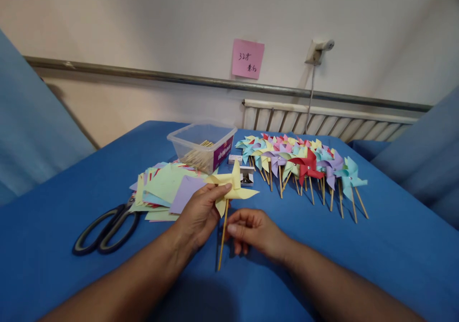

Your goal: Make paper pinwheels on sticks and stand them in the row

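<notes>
"Containers?"

"Three. One clear, open-topped plastic tub (181, 146) with a purple label, holding a bundle of thin wooden sticks (197, 157); overlapping, not countable. Right of the tub, two small white boxes: one open (247, 170), containing small dark metallic pieces, number unclear; one (235, 159) behind it, contents not visible."

"The hands?"

"Two. The left hand (202, 212), on the near side of the tub, is closed, thumb uppermost, on the paper head of one pale-yellow paper pinwheel (229, 183), its single stick (223, 236) pointing down. The right hand (256, 231), beside that stick, is half curled; whether it touches or grips anything, cannot tell."

"Remaining count on the bench (358, 260)?"

"One pair of black-handled scissors (116, 229), left of the tub and nearer the wearer. One loose pile of multicoloured paper sheets (168, 183), just in front of the tub to its left. Right of the tub, many multicoloured paper pinwheels (297, 159), overlapping; exact number not determinable."
</notes>
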A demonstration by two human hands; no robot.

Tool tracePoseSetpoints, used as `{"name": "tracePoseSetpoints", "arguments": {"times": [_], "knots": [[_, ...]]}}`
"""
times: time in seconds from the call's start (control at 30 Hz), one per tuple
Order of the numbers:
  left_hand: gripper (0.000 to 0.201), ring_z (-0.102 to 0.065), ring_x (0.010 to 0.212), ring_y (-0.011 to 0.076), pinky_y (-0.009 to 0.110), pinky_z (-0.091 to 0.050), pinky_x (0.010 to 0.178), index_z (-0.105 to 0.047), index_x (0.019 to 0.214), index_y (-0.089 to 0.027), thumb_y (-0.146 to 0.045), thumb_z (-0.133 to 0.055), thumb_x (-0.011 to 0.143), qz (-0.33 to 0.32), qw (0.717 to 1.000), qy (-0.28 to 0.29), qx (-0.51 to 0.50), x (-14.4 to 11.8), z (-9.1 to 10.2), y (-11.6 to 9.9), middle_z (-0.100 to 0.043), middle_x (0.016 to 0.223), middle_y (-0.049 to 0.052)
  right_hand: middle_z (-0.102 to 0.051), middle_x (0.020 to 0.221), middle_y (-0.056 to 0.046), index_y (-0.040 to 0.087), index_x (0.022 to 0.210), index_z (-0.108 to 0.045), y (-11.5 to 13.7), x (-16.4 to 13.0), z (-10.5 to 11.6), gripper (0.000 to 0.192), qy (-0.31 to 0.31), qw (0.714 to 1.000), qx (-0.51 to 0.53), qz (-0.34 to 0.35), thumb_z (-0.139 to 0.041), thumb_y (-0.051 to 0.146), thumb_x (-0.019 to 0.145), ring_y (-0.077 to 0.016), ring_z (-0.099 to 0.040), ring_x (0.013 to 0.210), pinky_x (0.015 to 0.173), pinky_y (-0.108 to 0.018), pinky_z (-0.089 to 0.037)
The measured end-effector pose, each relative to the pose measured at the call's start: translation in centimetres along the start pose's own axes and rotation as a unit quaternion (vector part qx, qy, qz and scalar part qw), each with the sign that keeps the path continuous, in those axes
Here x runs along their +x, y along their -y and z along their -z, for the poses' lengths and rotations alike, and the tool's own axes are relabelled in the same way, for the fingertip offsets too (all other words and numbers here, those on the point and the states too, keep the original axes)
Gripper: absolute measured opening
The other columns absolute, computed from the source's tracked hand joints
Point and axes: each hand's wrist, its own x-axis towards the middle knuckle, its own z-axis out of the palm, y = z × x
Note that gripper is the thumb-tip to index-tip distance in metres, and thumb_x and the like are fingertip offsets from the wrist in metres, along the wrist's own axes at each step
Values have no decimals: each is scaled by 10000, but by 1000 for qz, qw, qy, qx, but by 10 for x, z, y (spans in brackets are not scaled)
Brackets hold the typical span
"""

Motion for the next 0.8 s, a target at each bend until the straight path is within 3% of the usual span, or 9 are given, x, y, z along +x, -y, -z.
{"name": "tracePoseSetpoints", "arguments": {"times": [0.13, 0.3, 0.63, 0.8], "knots": [[145, -601, 634, 117, 227, -474, 610, -655, 786, -123, -200, -736, 693, -40, 999, -15, -7, 0, -3, 0, -671, 714, 16, -667, 716, 1, 158, 900, -587, -5, -4, -8, 482, 47, 998, -10, -47, -755, 520, 631, -72, -561, 455, 419, -182, -375], [131, -593, 632, 108, 218, -473, 632, -654, 743, -121, -188, -746, 679, -52, 998, -28, -13, 1, -5, -3, -661, 671, 2, -663, 681, 9, 154, 816, -567, -8, -2, -9, 424, 60, 997, 5, -48, -719, 521, 667, -69, -560, 450, 400, -174, -354], [131, -607, 662, 129, 216, -494, 643, -668, 766, -126, -186, -747, 680, -71, 997, -30, 4, 4, -8, -12, -687, 737, 29, -641, 583, 56, 199, 790, -448, -4, 5, -7, 538, 10, 999, 16, -38, -754, 584, 572, -81, -547, 388, 369, -172, -370], [99, -595, 619, 120, 192, -490, 575, -684, 717, -155, -177, -760, 657, -75, 997, -29, 9, 5, -7, -14, -686, 694, 12, -641, 591, 54, 195, 764, -451, -2, 7, -3, 485, -16, 999, -5, -40, -752, 545, 616, -81, -555, 415, 388, -168, -341]]}}
